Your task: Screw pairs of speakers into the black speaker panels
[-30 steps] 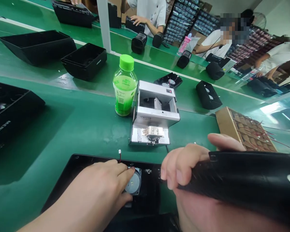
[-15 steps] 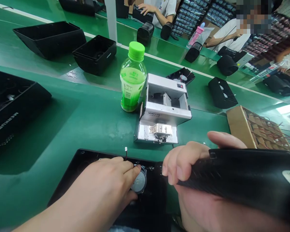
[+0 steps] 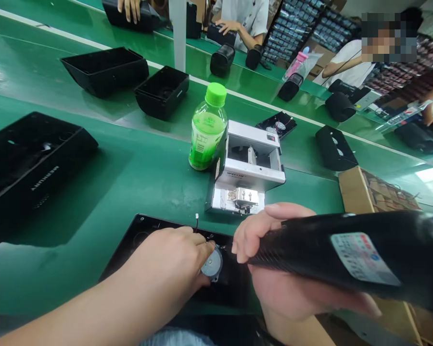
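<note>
My left hand [image 3: 166,259] rests on a black plastic panel [image 3: 140,235], its fingers gripping the edge of a round metal motor [image 3: 212,265]. A thin red-and-black wire with a small white connector [image 3: 197,217] stands up just beyond my fingertips. My right hand [image 3: 270,259] is shut around a black electric screwdriver [image 3: 332,245] with a white label, held almost level just right of the motor. My fingers hide the screwdriver's tip.
A green-capped bottle [image 3: 208,129] and a silver screw feeder [image 3: 247,163] stand just beyond the panel. Black housings [image 3: 104,72] line the green bench, with a wired cardboard tray [image 3: 357,192] on the right. Co-workers sit across a white-edged divider [image 3: 179,33].
The view has swung, shifting the bench scene slightly right. My right hand has rolled the screwdriver, bringing its label into view. My left hand stays on the motor.
</note>
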The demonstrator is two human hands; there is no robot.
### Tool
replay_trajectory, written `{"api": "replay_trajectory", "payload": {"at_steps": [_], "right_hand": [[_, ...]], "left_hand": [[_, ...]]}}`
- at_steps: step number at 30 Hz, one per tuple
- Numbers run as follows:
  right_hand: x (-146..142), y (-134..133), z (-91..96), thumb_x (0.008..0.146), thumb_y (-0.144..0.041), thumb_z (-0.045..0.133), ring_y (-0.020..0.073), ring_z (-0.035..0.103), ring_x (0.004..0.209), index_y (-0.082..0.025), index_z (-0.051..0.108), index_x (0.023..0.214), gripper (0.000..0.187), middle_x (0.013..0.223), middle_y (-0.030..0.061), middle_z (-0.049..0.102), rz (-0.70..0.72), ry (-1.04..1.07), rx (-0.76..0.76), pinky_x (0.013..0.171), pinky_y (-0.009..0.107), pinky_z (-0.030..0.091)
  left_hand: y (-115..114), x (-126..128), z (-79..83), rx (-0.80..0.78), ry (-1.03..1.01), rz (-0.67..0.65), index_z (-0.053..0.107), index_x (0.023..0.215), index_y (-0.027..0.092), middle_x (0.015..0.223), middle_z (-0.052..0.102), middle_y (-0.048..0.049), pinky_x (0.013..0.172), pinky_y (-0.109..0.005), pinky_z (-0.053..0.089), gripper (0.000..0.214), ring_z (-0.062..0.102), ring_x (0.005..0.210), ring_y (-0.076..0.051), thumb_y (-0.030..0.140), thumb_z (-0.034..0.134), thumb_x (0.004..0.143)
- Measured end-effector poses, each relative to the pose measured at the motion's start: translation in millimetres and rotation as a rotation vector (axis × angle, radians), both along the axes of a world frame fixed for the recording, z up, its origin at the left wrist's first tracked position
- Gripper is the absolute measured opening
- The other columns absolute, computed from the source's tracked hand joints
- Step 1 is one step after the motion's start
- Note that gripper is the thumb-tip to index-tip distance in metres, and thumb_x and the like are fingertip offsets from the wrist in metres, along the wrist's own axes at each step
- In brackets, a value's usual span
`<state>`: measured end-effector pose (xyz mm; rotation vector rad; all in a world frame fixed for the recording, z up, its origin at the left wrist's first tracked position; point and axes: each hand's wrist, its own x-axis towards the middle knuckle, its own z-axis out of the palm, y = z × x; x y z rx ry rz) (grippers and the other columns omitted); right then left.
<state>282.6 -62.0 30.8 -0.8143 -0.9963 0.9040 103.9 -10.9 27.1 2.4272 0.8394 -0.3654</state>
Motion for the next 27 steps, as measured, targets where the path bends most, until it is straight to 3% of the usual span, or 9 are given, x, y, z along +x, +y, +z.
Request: {"api": "replay_trajectory", "payload": {"at_steps": [6, 12, 16, 21, 24, 27], "right_hand": [[-5.4, 2.6, -14.2, 0.091, -0.082, 0.070, 0.0193, 0.060, 0.050, -0.026, 0.079, 0.127, 0.067, 0.069, -0.0002, 0.073, -0.034, 0.006, 0.062, 0.052, 0.034, 0.050], [-10.0, 3.1, -17.0, 0.092, -0.085, 0.066, 0.0170, 0.061, 0.052, -0.028, 0.079, 0.126, 0.067, 0.070, -0.0014, 0.073, -0.059, -0.026, 0.066, 0.053, 0.031, 0.051], [-3.0, -1.5, 11.6, 0.088, -0.088, 0.067, 0.0194, 0.060, 0.049, -0.031, 0.077, 0.132, 0.073, 0.067, -0.0009, 0.072, -0.047, 0.006, 0.036, 0.049, 0.034, 0.054], [21.2, 1.2, 68.2, 0.102, -0.073, 0.061, 0.0186, 0.057, 0.048, -0.029, 0.076, 0.123, 0.051, 0.063, -0.0028, 0.066, -0.292, -0.043, 0.156, 0.052, 0.037, 0.055], [29.4, 28.3, 72.1, 0.097, -0.082, 0.060, 0.0194, 0.058, 0.047, -0.028, 0.075, 0.116, 0.059, 0.064, -0.0034, 0.069, -0.329, -0.131, 0.262, 0.050, 0.038, 0.054], [27.4, 56.8, 56.2, 0.090, -0.092, 0.057, 0.0180, 0.052, 0.037, -0.026, 0.072, 0.105, 0.070, 0.057, -0.0050, 0.065, -0.272, -0.139, 0.287, 0.037, 0.033, 0.045]], "left_hand": [[-0.3, 0.9, -0.5, 0.048, -0.009, -0.003, 0.079, 0.130, 0.027, 0.110, 0.083, -0.0017, 0.089, -0.052, 0.063, 0.035, 0.077, 0.103, -0.034, 0.039, 0.084, 0.098], [-0.4, 2.6, 7.8, 0.031, 0.027, 0.008, 0.079, 0.132, 0.027, 0.113, 0.084, -0.0041, 0.093, -0.053, 0.063, 0.036, 0.078, 0.108, -0.035, 0.036, 0.084, 0.098], [-4.3, -0.5, 4.4, 0.022, -0.008, 0.039, 0.079, 0.128, 0.025, 0.113, 0.083, -0.0046, 0.095, -0.057, 0.064, 0.032, 0.077, 0.107, -0.036, 0.033, 0.085, 0.097], [-8.1, -4.4, -4.1, 0.055, -0.045, 0.051, 0.078, 0.131, 0.024, 0.112, 0.082, -0.0068, 0.094, -0.061, 0.064, 0.036, 0.076, 0.107, -0.038, 0.035, 0.083, 0.098], [-8.2, -5.5, -4.2, 0.031, -0.039, 0.062, 0.078, 0.133, 0.024, 0.112, 0.081, -0.0066, 0.095, -0.060, 0.064, 0.038, 0.076, 0.107, -0.037, 0.033, 0.084, 0.097], [-7.9, -5.9, -3.7, 0.003, -0.020, 0.068, 0.077, 0.135, 0.024, 0.116, 0.081, -0.0075, 0.097, -0.061, 0.063, 0.040, 0.076, 0.108, -0.037, 0.034, 0.084, 0.097]]}}
